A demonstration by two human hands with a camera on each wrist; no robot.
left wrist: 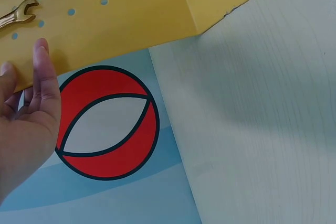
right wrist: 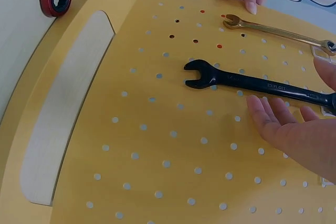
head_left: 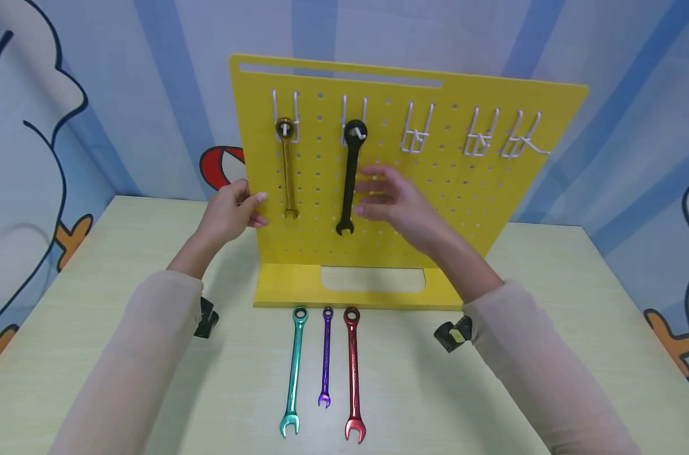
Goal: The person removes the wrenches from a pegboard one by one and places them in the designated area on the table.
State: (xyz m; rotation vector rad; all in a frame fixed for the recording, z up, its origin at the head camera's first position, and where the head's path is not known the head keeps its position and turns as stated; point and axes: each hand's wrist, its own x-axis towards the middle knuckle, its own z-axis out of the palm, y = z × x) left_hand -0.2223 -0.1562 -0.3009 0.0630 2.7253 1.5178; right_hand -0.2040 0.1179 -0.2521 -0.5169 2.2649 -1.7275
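Observation:
A yellow pegboard (head_left: 418, 208) stands upright on its base, with white wire hooks along its upper part. My left hand (head_left: 231, 212) grips the board's left edge, thumb on the front side; the left wrist view shows the same hand (left wrist: 31, 108) at that edge. Beside it hangs a gold combination wrench (head_left: 289, 170). A larger black combination wrench (head_left: 350, 180) hangs from the second hook, ring end up. Just right of its handle is my right hand (head_left: 398, 202), fingers loosely bent and holding nothing. In the right wrist view, the fingertips (right wrist: 254, 103) lie close to the black wrench (right wrist: 252, 81).
Before the base lie a teal wrench (head_left: 295, 373), a small purple wrench (head_left: 326, 357) and a red wrench (head_left: 353, 373) on the pale table (head_left: 236, 392). Several hooks (head_left: 415, 136) on the right side carry nothing. A blue striped wall (head_left: 378, 31) stands behind.

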